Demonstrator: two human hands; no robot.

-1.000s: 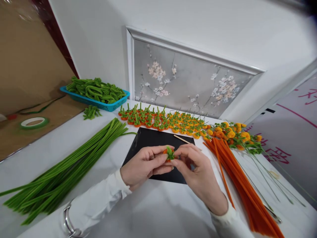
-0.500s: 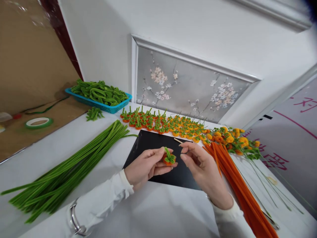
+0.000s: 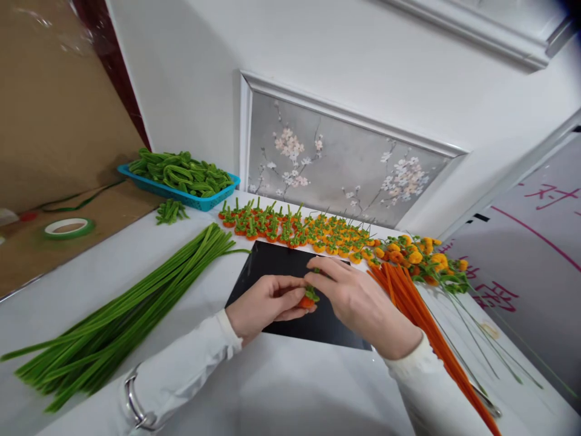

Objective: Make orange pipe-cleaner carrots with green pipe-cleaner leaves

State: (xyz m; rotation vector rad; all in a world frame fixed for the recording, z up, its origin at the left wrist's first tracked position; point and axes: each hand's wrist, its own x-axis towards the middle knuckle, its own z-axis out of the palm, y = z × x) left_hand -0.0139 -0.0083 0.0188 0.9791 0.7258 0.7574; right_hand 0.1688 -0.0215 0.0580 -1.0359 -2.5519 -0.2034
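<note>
The left hand (image 3: 267, 306) reaches in from the near left, fingers pointing right; the right hand (image 3: 358, 297) comes from the near right, its back upward and its fingers bent over toward the left. The left hand's fingers are narrowed on a small orange-and-green piece (image 3: 308, 299), held above the black board (image 3: 308, 324). The right hand's fingers are curled narrow at the green top of that piece; their exact grip is hidden. On the white table (image 3: 218, 393), long green stems (image 3: 149, 309) lie left and orange stems (image 3: 426, 321) right. Rows of small finished pieces (image 3: 290, 230) stand beyond the board, near the wall with a framed blossom panel (image 3: 345, 157). A blue basket (image 3: 204, 201) sits far left.
</note>
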